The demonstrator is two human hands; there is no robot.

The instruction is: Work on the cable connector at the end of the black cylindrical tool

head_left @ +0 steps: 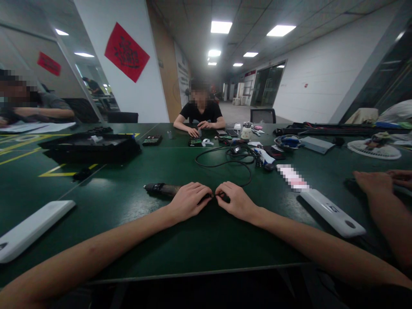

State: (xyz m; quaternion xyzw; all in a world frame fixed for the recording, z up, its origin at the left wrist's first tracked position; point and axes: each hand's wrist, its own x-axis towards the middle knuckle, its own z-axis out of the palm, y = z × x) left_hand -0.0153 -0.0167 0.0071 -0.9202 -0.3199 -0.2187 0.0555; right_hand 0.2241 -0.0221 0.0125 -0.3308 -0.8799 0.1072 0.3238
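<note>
Both my hands rest low over the green table (135,240), fingertips almost meeting in the middle of the view. The fingers of my left hand (190,199) are bent and pressed together, with something small and dark at their tips. My right hand (236,201) is pinched too, thumb against fingers, around a small dark piece. I cannot make out either piece. Just behind my left hand lies a dark power screwdriver (161,189), its tip pointing left; part of its body is hidden by the hand.
White elongated devices lie at the left (35,227) and the right (334,213). Ahead are a black cable (222,164), a black tray-like housing (90,148) and circuit boards (152,140). A person (201,113) sits opposite; another person's hand (373,184) is at the right.
</note>
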